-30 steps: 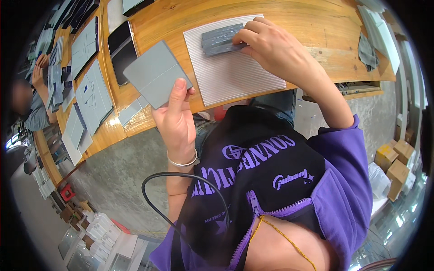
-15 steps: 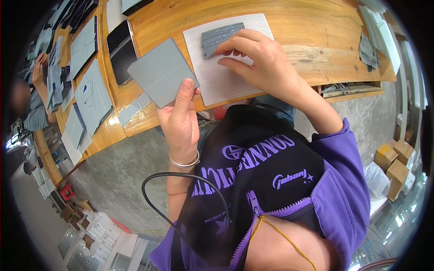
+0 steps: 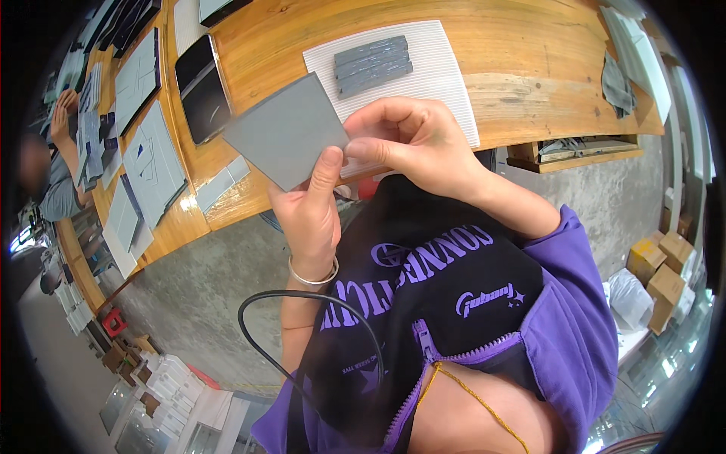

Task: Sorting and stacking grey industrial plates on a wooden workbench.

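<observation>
A thin grey square panel (image 3: 283,129) is tilted above the front of the table, its flat face plain. My left hand (image 3: 310,216) grips its lower edge, thumb on top and fingers hidden beneath. At the panel's right corner, the thumb and forefinger of my right hand (image 3: 423,147) close in a pinch, beside my left thumb. Whether a small piece is also between those fingertips cannot be made out. Behind, several dark grey strips (image 3: 373,66) lie side by side on a white ribbed sheet (image 3: 450,94).
Left of the panel lies a dark-screened phone (image 3: 203,89), with a pale strip (image 3: 224,184) near the table edge. Grey panels (image 3: 155,163) cover the left side, where another person's hand (image 3: 63,117) shows. A cloth (image 3: 617,85) hangs at far right above an open drawer (image 3: 578,151).
My right hand has left the grey strips and come down to the panel's right corner. The panel has turned slightly in my left hand; the pale line across its face no longer shows.
</observation>
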Demonstrator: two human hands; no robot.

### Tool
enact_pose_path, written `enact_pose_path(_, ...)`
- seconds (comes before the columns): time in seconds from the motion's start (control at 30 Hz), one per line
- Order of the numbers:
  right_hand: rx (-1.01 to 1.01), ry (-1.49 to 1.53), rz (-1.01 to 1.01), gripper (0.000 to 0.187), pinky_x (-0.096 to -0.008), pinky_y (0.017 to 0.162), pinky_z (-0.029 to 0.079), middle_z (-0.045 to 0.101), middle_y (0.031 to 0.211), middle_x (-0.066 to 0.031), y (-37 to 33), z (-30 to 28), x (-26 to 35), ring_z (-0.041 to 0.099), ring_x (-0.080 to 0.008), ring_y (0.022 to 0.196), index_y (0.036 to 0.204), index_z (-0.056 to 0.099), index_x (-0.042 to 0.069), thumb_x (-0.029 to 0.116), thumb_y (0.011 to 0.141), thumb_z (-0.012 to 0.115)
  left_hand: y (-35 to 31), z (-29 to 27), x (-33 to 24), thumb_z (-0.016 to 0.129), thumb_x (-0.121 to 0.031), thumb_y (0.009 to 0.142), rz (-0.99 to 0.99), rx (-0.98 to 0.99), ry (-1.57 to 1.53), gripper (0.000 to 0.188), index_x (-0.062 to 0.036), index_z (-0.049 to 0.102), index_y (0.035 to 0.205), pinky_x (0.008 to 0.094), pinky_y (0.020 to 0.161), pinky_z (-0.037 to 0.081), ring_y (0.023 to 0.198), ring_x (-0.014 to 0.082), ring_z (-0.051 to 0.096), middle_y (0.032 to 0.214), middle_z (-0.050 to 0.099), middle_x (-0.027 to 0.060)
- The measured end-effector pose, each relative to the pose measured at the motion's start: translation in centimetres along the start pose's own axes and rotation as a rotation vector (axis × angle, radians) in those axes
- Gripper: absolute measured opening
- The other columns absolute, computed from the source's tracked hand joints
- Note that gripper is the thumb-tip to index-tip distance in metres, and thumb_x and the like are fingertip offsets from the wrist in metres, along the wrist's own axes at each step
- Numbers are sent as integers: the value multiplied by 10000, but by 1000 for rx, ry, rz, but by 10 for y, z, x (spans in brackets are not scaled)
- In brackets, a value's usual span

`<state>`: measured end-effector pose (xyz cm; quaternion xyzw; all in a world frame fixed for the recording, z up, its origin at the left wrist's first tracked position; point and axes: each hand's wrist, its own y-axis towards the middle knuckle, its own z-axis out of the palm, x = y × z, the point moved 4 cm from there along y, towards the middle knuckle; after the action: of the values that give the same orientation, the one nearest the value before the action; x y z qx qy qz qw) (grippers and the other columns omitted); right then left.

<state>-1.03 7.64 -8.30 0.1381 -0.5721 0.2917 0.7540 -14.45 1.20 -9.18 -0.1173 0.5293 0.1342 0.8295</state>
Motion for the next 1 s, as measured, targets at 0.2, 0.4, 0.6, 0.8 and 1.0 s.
enact_pose_path(0.2,13,89,56,219,-260,714,563,664,906,-74,-3,4,1,656,-126,805,1055,594,-33,73,871,646,0,-5,0,603,-32,889,-24,5,8,256,-22,538,1136,295,806,478,916,153,593,1023,610,60)
enact_pose_path(0.4,0,227,152,231,-239,768,548,663,916,-79,-1,3,-1,641,-109,844,1057,587,-50,85,878,644,2,1,-5,602,-50,892,-147,10,-176,262,-22,534,1143,287,791,472,906,143,590,1037,611,59)
enact_pose_path(0.6,12,111,45,203,-289,746,574,648,900,-66,-2,1,1,643,-124,814,1031,598,-33,69,865,655,2,0,0,582,-55,913,-40,-20,-91,242,-22,533,1148,309,863,466,974,152,581,1082,603,63)
enact_pose_path(0.8,-16,11,-133,182,-256,714,561,655,893,-58,0,3,2,640,-118,812,998,630,-32,39,838,677,1,2,2,572,-100,932,4,-44,-45,213,-31,538,1130,318,891,455,981,144,571,1075,599,49)
enact_pose_path(1.0,-137,-47,-170,182,-215,683,536,673,811,-51,-2,3,6,641,-81,758,973,673,-22,64,817,705,1,7,0,577,-103,929,2,-42,-44,225,-41,534,1141,325,892,445,981,131,557,1080,592,42)
